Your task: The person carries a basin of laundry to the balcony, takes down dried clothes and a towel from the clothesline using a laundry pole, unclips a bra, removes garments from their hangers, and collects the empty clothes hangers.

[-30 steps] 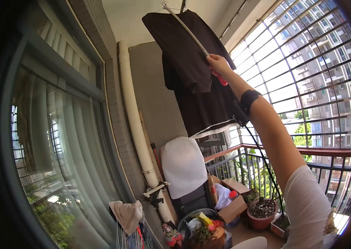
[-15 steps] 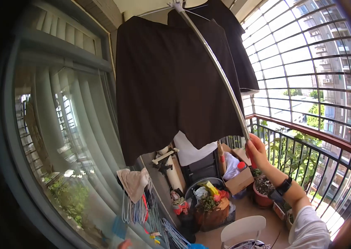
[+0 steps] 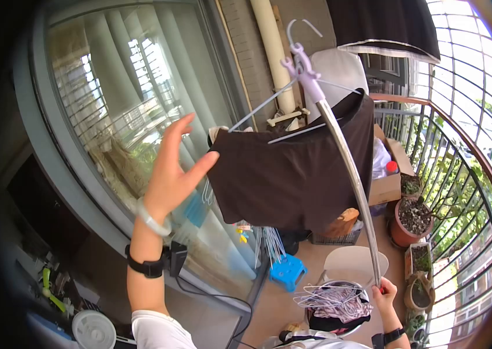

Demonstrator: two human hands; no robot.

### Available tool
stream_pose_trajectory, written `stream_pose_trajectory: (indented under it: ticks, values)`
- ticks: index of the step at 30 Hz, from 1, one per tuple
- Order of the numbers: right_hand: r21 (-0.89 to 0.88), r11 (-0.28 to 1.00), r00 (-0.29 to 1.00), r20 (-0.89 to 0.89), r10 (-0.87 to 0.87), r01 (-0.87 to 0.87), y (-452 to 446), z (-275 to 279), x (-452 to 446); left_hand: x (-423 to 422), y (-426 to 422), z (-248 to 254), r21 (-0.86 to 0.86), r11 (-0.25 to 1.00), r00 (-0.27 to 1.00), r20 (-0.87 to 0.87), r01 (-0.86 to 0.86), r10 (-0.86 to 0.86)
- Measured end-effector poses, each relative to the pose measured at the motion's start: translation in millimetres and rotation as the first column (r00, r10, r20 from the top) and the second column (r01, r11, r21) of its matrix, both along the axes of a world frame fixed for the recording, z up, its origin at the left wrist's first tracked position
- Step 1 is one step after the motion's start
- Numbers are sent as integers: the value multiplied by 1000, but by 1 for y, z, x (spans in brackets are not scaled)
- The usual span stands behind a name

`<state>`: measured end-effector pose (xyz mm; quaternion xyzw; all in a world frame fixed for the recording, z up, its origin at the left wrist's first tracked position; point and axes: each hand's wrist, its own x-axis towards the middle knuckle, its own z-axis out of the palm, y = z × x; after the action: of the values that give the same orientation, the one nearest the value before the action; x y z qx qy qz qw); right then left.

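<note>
Right hand [image 3: 384,294] gripped the silver pole [image 3: 352,168] low down. Left hand [image 3: 170,180], thumb and fingers spread, lay nearer the dark garment [image 3: 275,174], just beside its left edge, contact unclear; the waistband stretched rightward, slung from the hanger [image 3: 263,105].

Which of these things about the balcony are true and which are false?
1. The right hand grips a long, curved silver pole. True.
2. The left hand is wrapped around the pole. False: it is open, beside the dark brown fabric garment.
3. The garment hangs from a thin, pale wire hanger. True.
4. The small blue plastic stool sits on a beige chair. False: it stands on the tan floor.
5. The round terracotta-coloured pot holds only water. False: it contains soil.
</note>
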<state>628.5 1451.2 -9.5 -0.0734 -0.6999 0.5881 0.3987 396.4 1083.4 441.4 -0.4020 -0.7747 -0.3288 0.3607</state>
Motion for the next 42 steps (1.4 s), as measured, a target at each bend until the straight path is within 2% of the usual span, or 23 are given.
stream_pose_trajectory:
  ticks: [1, 3, 4, 5, 7, 9, 12, 14, 19, 21, 22, 23, 24, 25, 26, 27, 29, 31, 34, 36, 37, 39, 42]
  values:
    - [-6, 1000, 1000, 12, 14, -14, 1, 2, 6, -2, 10, -3, -108, 994, 1000, -24, -11, 8]
    - [289, 957, 997, 78, -13, -11, 9, 13, 17, -10, 15, -14, -217, 976, 999, -35, -26, 19]
    - [298, 954, 998, 33, -44, 32, 7, 17, 21, -16, 14, -24, -111, 975, 938, 312, 192, -149]
    - [297, 955, 998, 40, -38, 25, 10, 18, 26, -22, 13, -31, 64, 933, 739, 592, 354, -321]
    - [312, 950, 997, 74, -11, -13, 12, 18, 37, -23, 7, -45, 138, 925, 703, 613, 355, -362]
    - [317, 948, 994, 107, -3, -31, 15, 17, 45, -15, -2, -56, 301, 879, 530, 709, 370, -466]
    - [293, 953, 989, 141, 41, -81, 16, 19, 55, 9, -2, -70, 386, 892, 598, 665, 236, -446]
    - [204, 964, 950, 293, 104, -169, 20, 14, 61, 24, -7, -70, 398, 904, 637, 657, 159, -402]
    - [297, 923, 948, 273, 163, -245, 9, -15, 72, 66, -14, -70, 468, 883, 722, 622, -31, -304]
    - [289, 930, 969, 165, 184, -226, 8, -20, 64, 85, -9, -74, 455, 890, 717, 631, -30, -298]
    - [202, 957, 975, 121, 185, -207, 1, -3, 52, 95, -4, -79, 348, 936, 775, 604, -46, -187]
    - [310, 940, 986, 124, 111, -145, -1, 24, 39, 105, 3, -83, 239, 969, 825, 560, -66, -81]
    - [262, 955, 985, 131, 109, -140, -6, 53, 24, 116, 10, -87, 156, 985, 836, 549, -70, -27]
    - [373, 915, 987, 32, 155, -156, -7, 78, 6, 124, 14, -93, 24, 995, 864, 498, -100, 75]
    - [341, 927, 978, -81, 193, -154, -20, 114, -8, 133, 20, -100, -91, 988, 902, 405, -123, 150]
    - [269, 919, 958, 82, 276, -288, -26, 135, -15, 141, 26, -109, -200, 968, 928, 306, -154, 211]
    - [167, 912, 927, 36, 374, -374, -49, 173, -36, 157, 35, -125, -384, 907, 957, 152, -173, 247]
    - [90, 876, 880, -7, 476, -473, -73, 204, -56, 175, 39, -136, -557, 815, 960, 106, -158, 259]
    - [60, 761, 754, -100, 649, -646, -105, 219, -69, 196, 39, -163, -570, 816, 960, 162, -98, 229]
    - [-142, 640, 648, -304, 698, -755, -136, 203, -67, 208, 31, -188, -588, 807, 938, 245, -59, 247]
    - [-172, 641, 656, -339, 674, -748, -147, 193, -69, 213, 27, -199, -553, 831, 938, 260, -51, 231]
    - [-140, 730, 742, -184, 645, -669, -151, 175, -65, 221, 16, -209, -577, 816, 926, 299, -17, 231]
    - [-150, 776, 779, -285, 559, -612, -159, 178, -63, 224, -7, -207, -554, 832, 947, 257, -19, 193]
